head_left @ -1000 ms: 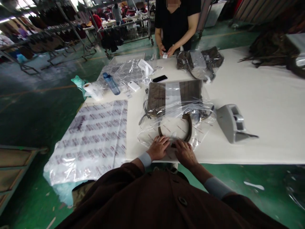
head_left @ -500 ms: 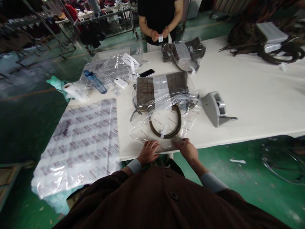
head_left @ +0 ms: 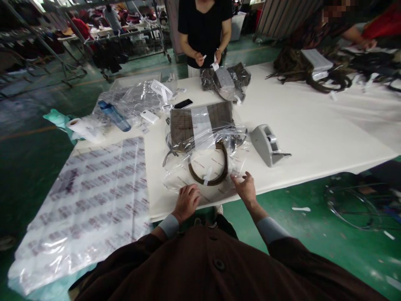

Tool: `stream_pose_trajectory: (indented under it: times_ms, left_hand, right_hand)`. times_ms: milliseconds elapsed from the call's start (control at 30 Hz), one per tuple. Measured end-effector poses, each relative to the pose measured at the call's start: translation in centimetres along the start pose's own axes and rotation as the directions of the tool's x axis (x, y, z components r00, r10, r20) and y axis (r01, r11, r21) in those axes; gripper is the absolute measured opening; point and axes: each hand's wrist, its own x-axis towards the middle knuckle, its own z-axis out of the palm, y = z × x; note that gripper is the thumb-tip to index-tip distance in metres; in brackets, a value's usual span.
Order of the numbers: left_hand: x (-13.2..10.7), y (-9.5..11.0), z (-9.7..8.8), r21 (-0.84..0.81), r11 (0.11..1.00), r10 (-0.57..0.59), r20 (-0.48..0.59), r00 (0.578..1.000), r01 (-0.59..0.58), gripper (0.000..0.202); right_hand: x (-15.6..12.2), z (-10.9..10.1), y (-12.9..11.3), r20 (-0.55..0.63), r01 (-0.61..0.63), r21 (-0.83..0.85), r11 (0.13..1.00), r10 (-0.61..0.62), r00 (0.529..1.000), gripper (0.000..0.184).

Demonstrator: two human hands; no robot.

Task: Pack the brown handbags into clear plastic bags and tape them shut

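A clear printed plastic bag (head_left: 178, 179) lies on the table before me. Inside it is a folded brown bag (head_left: 183, 127) with a white paper band (head_left: 200, 123) around it and a looped brown handle (head_left: 226, 165) toward me. My left hand (head_left: 187, 202) rests flat on the plastic's near edge, fingers stretched out. At the plastic's near right corner is my right hand (head_left: 245, 188), thumb and fingers apart, fingertips touching or close to the film. A grey tape dispenser (head_left: 265, 144) stands to the right of the bag.
Printed plastic bags (head_left: 103, 200) lie stacked at left, overhanging the edge. Behind are a blue bottle (head_left: 114, 116), a plastic roll (head_left: 84, 128), a white device (head_left: 149, 117) and a phone (head_left: 183, 103). Across the table a person (head_left: 205, 33) holds small tags near another wrapped bag (head_left: 225, 81).
My right hand has moved up along the plastic's right side and its fingers have spread. My left hand stays at the near edge. The person opposite has moved their hands apart.
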Motion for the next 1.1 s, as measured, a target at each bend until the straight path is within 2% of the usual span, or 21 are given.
stream_pose_trajectory:
  times_ms: [33, 100, 167, 200, 267, 333, 400, 433, 500, 533, 567, 633, 667, 700, 733, 800, 867, 933, 1000, 1033, 1100]
  left_hand:
    - [0.3, -0.5, -0.5, 0.026, 0.997, -0.073, -0.089, 0.993, 0.076, 0.029]
    - [1.4, -1.5, -1.4, 0.079, 0.971, -0.202, -0.245, 0.948, 0.227, 0.046]
    - [2.8, -2.5, -2.0, 0.125, 0.941, -0.264, -0.317, 0.911, 0.316, 0.059]
    - [3.6, -3.0, -2.1, 0.142, 0.931, -0.277, -0.327, 0.903, 0.337, 0.061]
    - [4.8, -4.1, -2.2, 0.159, 0.915, -0.301, -0.338, 0.891, 0.37, 0.053]
    - [5.4, -5.5, -2.5, 0.153, 0.895, -0.338, -0.378, 0.862, 0.419, 0.029]
    - [4.9, -7.2, -3.2, 0.13, 0.875, -0.366, -0.452, 0.814, 0.466, 0.009]
    - [4.2, -8.1, -3.7, 0.115, 0.873, -0.365, -0.49, 0.792, 0.474, 0.007]
    - [2.0, -9.6, -4.7, 0.096, 0.889, -0.335, -0.533, 0.777, 0.448, 0.009]
    - [0.6, -10.2, -5.0, 0.094, 0.903, -0.31, -0.534, 0.786, 0.42, 0.009]
    - [-0.8, -10.5, -5.1, 0.095, 0.914, -0.29, -0.527, 0.799, 0.394, 0.01]
    - [-3.4, -10.6, -4.8, 0.096, 0.921, -0.277, -0.517, 0.81, 0.376, 0.013]
    - [-4.2, -10.3, -4.5, 0.095, 0.919, -0.282, -0.52, 0.806, 0.383, 0.017]
    - [-4.8, -9.8, -4.1, 0.089, 0.916, -0.29, -0.529, 0.798, 0.392, 0.022]
    - [-4.9, -9.2, -3.6, 0.081, 0.916, -0.294, -0.534, 0.793, 0.394, 0.027]
    - [-4.0, -7.9, -2.9, 0.064, 0.929, -0.28, -0.523, 0.805, 0.364, 0.031]
    - [-2.2, -6.6, -2.3, 0.048, 0.949, -0.248, -0.493, 0.834, 0.31, 0.031]
    - [-0.1, -5.5, -2.1, 0.04, 0.963, -0.217, -0.468, 0.857, 0.266, 0.029]
    - [1.4, -4.7, -2.2, 0.045, 0.969, -0.196, -0.451, 0.871, 0.241, 0.029]
    - [1.8, -4.6, -2.2, 0.052, 0.971, -0.188, -0.443, 0.876, 0.235, 0.03]
    - [1.9, -4.6, -2.2, 0.072, 0.968, -0.187, -0.42, 0.888, 0.238, 0.034]
  right_hand:
    - [0.5, 0.1, -0.7, -0.038, 0.021, -0.023, 1.0, -0.021, 0.999, 0.081]
    - [1.4, 0.6, -2.6, -0.084, 0.033, -0.061, 0.998, -0.039, 0.996, 0.085]
    - [2.3, 1.3, -4.5, -0.081, 0.072, -0.139, 0.988, -0.084, 0.993, 0.081]
    - [2.9, 1.6, -5.3, -0.076, 0.076, -0.172, 0.982, -0.09, 0.993, 0.073]
    - [4.1, 1.8, -6.2, -0.055, 0.072, -0.203, 0.977, -0.085, 0.995, 0.046]
    - [4.9, 1.1, -5.7, -0.041, 0.1, -0.163, 0.982, -0.108, 0.993, 0.027]
    - [4.7, -0.4, -3.1, -0.102, 0.124, -0.042, 0.991, -0.128, 0.987, 0.028]
    - [3.9, -1.3, -1.1, -0.152, 0.118, 0.029, 0.993, -0.112, 0.982, 0.029]
    - [0.9, -2.9, 4.0, -0.226, -0.014, 0.135, 0.991, 0.044, 0.973, 0.032]
    - [-1.1, -3.5, 6.7, -0.194, -0.11, 0.128, 0.986, 0.133, 0.972, 0.033]
    - [-3.3, -3.9, 9.2, -0.106, -0.212, 0.114, 0.971, 0.224, 0.969, 0.033]
    - [-7.2, -4.3, 12.7, 0.053, -0.448, 0.038, 0.893, 0.446, 0.894, 0.033]
    - [-8.6, -4.4, 13.3, 0.063, -0.489, 0.027, 0.872, 0.487, 0.871, 0.034]
    - [-9.4, -4.4, 13.2, 0.03, -0.475, 0.037, 0.879, 0.474, 0.88, 0.037]
    - [-9.6, -4.4, 12.4, -0.04, -0.398, 0.056, 0.916, 0.4, 0.915, 0.041]
    - [-8.1, -4.3, 9.2, -0.213, -0.114, 0.039, 0.993, 0.12, 0.97, 0.052]
    - [-5.0, -3.9, 5.4, -0.256, 0.1, -0.101, 0.99, -0.123, 0.959, 0.058]
    - [-1.3, -3.2, 2.5, -0.207, 0.218, -0.226, 0.949, -0.266, 0.942, 0.056]
    - [1.7, -2.7, 1.5, -0.165, 0.243, -0.29, 0.926, -0.298, 0.94, 0.046]
    - [2.8, -2.6, 1.9, -0.162, 0.225, -0.297, 0.928, -0.281, 0.946, 0.039]
    - [4.1, -3.1, 4.3, -0.214, 0.123, -0.272, 0.955, -0.184, 0.959, 0.03]
